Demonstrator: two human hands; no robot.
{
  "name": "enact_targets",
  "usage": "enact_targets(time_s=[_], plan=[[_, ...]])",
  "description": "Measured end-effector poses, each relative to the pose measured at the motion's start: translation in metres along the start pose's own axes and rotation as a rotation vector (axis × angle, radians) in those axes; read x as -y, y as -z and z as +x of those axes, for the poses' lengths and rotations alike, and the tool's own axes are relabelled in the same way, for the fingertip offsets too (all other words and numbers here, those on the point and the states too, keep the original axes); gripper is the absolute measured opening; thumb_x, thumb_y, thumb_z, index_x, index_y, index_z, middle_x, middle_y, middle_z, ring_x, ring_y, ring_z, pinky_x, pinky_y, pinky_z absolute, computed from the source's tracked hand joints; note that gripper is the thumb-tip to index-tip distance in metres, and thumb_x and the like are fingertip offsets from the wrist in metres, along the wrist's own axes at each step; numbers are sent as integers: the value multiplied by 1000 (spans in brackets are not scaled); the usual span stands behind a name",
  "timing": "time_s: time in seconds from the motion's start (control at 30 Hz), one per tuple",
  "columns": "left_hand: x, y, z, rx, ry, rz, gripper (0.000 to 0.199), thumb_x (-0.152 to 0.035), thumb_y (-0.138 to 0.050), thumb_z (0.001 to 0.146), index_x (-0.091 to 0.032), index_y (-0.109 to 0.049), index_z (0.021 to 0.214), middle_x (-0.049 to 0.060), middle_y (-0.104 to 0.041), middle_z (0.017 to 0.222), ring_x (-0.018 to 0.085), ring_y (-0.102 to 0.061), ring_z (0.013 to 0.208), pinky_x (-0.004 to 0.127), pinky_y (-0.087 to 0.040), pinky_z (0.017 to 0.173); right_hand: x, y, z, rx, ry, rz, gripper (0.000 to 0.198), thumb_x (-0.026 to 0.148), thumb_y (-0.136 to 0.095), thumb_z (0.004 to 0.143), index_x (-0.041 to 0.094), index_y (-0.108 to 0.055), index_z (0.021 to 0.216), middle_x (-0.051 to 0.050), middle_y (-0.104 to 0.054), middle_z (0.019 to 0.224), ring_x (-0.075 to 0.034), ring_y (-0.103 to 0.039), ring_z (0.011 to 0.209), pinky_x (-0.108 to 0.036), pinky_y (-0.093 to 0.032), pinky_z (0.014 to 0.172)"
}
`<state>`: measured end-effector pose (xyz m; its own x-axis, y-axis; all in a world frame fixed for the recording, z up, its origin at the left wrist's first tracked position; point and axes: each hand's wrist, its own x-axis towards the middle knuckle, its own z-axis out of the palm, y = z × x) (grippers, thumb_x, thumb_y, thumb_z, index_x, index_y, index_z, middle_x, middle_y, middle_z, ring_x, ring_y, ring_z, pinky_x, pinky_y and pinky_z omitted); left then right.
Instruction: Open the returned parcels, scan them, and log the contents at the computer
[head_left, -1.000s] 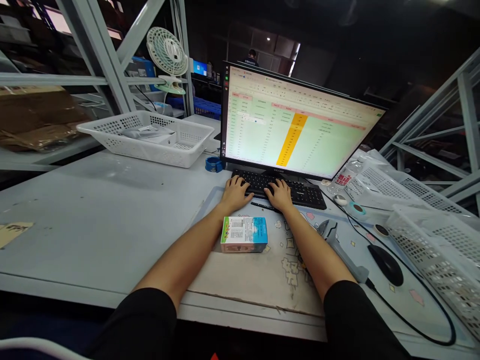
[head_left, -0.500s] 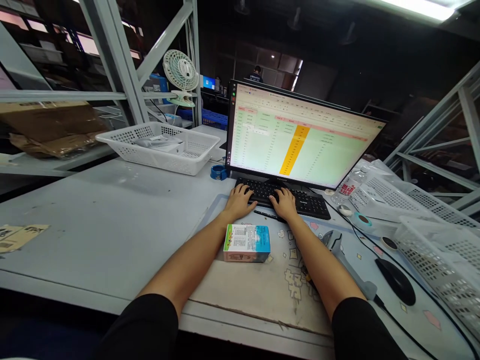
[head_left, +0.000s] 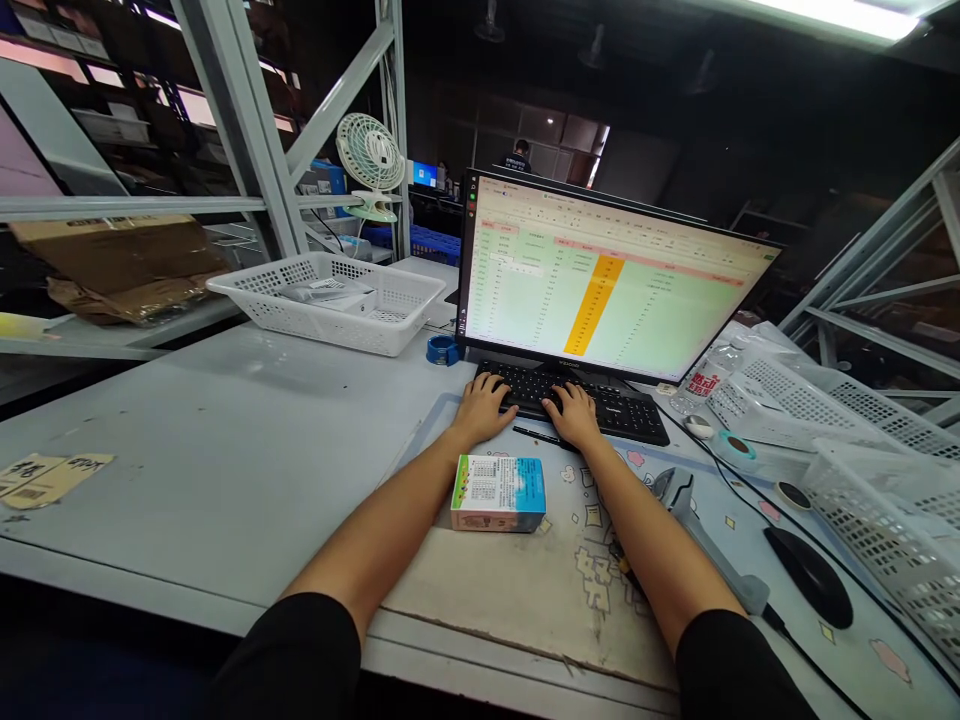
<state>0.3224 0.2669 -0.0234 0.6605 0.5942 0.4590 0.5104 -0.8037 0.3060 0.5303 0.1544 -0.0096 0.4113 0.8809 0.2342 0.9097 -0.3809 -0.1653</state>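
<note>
My left hand [head_left: 484, 405] and my right hand [head_left: 576, 412] both rest with spread fingers on the black keyboard [head_left: 622, 405] in front of the monitor [head_left: 607, 280], which shows a green spreadsheet with an orange column. Neither hand holds anything. Between my forearms a small box [head_left: 498, 492] with a blue and white printed top lies on the worn desk mat [head_left: 525, 570]. A thin black pen [head_left: 541, 436] lies just in front of the keyboard, under my right hand.
A grey barcode scanner [head_left: 709, 540] and a black mouse [head_left: 808, 576] lie right of my right forearm. White perforated baskets stand at back left [head_left: 330, 305] and at right [head_left: 877, 490]. A blue tape roll [head_left: 442, 349], a clip fan [head_left: 369, 160] and shelving stand behind.
My hands stay on the keyboard with small finger shifts. The view has tilted up and a little left, so everything sits lower in the picture.
</note>
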Motion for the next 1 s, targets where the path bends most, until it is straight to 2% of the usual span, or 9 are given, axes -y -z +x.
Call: enact_targets(time_s=[0.5, 0.73, 0.9, 1.0], plan=[[1, 0, 1, -13, 15, 4, 41, -46, -59, 101, -21, -73, 130, 14, -61, 151, 39, -44, 151, 59, -42, 123, -3, 1, -1, 10, -8, 19, 56, 49, -48, 114, 19, -54, 161, -17, -40, 169, -35, -31, 159, -58, -24, 131], [0, -1, 2, 9, 35, -10, 42, -46, -58, 101, -20, -73, 131, 15, -57, 157, 41, -38, 155, 61, -39, 124, -2, 2, -1, 17, -30, 34, 63, 51, -46, 114, 17, -43, 167, -17, -35, 172, -35, -26, 161, -56, -21, 132], [0, 0, 1, 1, 27, -15, 44, -46, -57, 101, -20, -71, 135, 16, -58, 156, 41, -40, 153, 61, -39, 124, 0, 1, -1, 29, -26, 57, 54, 54, -49, 113, 28, -56, 160, -12, -33, 173, -36, -23, 162, -61, -19, 132], [1, 0, 1, -2, 27, -16, 45, -46, -57, 101, -21, -71, 135, 15, -59, 155, 40, -41, 153, 60, -39, 124, -1, 2, 1, 2, -45, 72, 52, 52, -45, 115, 26, -59, 157, -13, -34, 172, -36, -23, 162, -61, -21, 131]])
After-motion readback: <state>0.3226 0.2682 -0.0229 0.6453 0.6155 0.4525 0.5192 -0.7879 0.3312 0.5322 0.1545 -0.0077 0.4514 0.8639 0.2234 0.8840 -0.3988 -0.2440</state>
